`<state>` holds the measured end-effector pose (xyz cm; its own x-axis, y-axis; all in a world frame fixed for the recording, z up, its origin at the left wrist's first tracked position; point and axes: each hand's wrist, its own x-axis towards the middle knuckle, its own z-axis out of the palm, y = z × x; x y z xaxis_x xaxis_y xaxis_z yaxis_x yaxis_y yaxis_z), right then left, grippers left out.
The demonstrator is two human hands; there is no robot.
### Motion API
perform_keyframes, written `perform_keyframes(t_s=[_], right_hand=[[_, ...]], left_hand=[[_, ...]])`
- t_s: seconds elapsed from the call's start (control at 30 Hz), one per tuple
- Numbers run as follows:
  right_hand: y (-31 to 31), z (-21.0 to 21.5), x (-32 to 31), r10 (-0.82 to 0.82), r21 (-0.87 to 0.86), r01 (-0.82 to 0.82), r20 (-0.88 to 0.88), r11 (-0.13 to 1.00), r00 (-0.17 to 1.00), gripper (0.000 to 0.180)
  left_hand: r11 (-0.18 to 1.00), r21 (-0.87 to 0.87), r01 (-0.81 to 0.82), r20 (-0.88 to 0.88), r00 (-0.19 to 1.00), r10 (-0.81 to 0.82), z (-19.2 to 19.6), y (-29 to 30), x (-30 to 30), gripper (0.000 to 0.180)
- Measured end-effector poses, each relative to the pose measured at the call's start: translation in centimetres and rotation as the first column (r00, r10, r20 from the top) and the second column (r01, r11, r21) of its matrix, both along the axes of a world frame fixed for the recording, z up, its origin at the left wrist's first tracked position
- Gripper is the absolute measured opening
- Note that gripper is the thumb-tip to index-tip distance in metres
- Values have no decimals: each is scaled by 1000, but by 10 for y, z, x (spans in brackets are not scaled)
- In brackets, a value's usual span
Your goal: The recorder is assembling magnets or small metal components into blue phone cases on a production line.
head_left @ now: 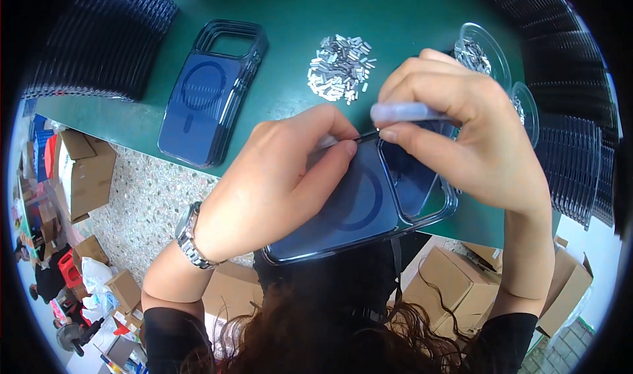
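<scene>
A dark blue phone case point(310, 232) with a ring mark and a large camera opening is held tilted above the table's near edge. My left hand point(277, 170), with a metal watch at the wrist, pinches the case's far edge between thumb and fingers. My right hand point(461, 110) is closed around a pale translucent stick-like tool point(402, 112). Its thumb and fingertips are at the same edge, beside the camera opening; what the tip touches is too small to tell. Beyond the hands lies a pile of small silver metal pieces point(341, 67).
A stack of similar phone cases point(204, 104) lies left on the green table point(290, 11). Tall stacks of clear-edged dark cases point(105, 41) stand at far left and along the right point(570, 163). Two clear round dishes point(488, 51) hold metal pieces at right. Cardboard boxes point(448, 282) stand below.
</scene>
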<state>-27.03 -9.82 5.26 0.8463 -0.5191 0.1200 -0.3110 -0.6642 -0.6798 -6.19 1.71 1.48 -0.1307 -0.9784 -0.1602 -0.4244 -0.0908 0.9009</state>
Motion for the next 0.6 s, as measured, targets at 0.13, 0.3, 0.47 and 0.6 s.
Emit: perform_keyframes(t_s=[0.13, 0.3, 0.47, 0.6], right_hand=[[14, -3, -14, 29, -184, -28, 3, 983, 1000, 13], [25, -5, -28, -39, -266, 34, -13, 963, 999, 13], [26, -4, -37, -68, -320, 40, -75, 946, 995, 13], [27, -5, -43, -80, -338, 55, -59, 939, 995, 12]], left_hand=[[996, -92, 1, -71, 997, -8, 2, -5, -14, 11], [995, -8, 94, 40, 995, -94, 11, -9, -25, 10], [988, -57, 144, 133, 982, -135, 13, -14, -36, 12], [973, -148, 180, 207, 967, -147, 12, -17, -41, 18]])
